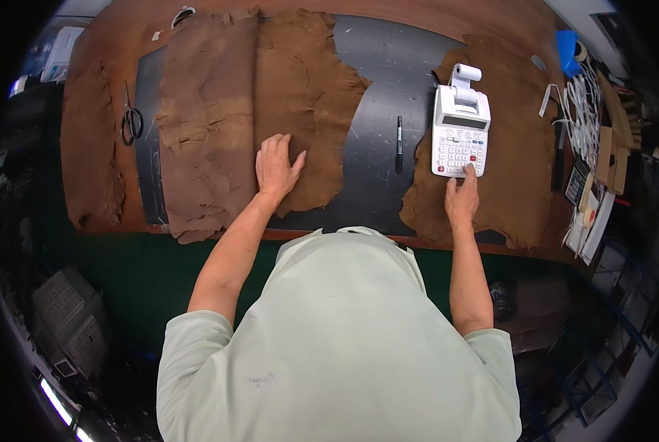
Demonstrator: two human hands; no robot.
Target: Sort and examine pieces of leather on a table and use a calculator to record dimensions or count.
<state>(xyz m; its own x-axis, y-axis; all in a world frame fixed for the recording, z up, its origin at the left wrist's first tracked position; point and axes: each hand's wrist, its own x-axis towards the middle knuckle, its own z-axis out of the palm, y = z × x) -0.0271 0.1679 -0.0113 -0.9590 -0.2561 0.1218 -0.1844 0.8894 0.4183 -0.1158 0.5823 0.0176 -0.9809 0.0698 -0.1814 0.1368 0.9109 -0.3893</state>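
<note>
Meanwhile the left hand [276, 166] lies flat, fingers spread and grasping nothing, on a brown leather hide [300, 103] whose long axis runs away from the person. The right hand [462, 197], holding nothing, reaches forward with a fingertip on the white printing calculator [460, 132], which stands lengthwise on another hide [517, 162], paper roll at its far end. Between them a pen [399, 144] lies on bare dark mat [377, 88] by the table's near edge.

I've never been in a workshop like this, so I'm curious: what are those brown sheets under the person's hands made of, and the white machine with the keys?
The brown sheets look like leather hides with a matte, suede-like finish: ragged natural edges, creases, uneven tone. The left hand lies flat on one. The white calculator, which the right hand touches, looks like smooth moulded plastic, with a paper roll on top.
</note>
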